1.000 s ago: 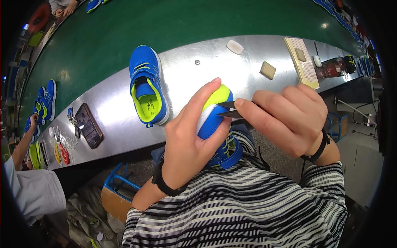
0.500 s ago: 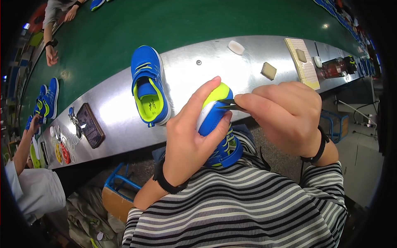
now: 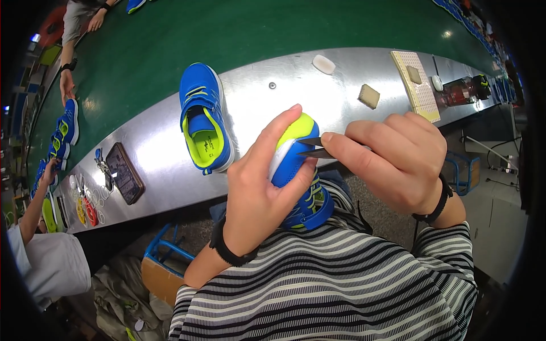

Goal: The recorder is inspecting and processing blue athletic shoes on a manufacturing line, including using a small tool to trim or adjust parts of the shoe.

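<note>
My left hand [image 3: 256, 182], curled round one shoe [image 3: 289, 165]; my right hand [image 3: 398, 162], pinching a two-pronged tool [image 3: 319, 153]; another shoe [image 3: 200, 103] on the surface [image 3: 256, 105].

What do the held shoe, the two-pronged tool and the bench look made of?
Held shoe: blue part likely matte fabric or mesh, given its fine texture.
Two-pronged tool: probably dark-finished metal, since the prongs are thin and pointed; coating unclear.
Bench: metal, maybe stainless steel, satin finish, judging by grey sheen and bright glare.
</note>
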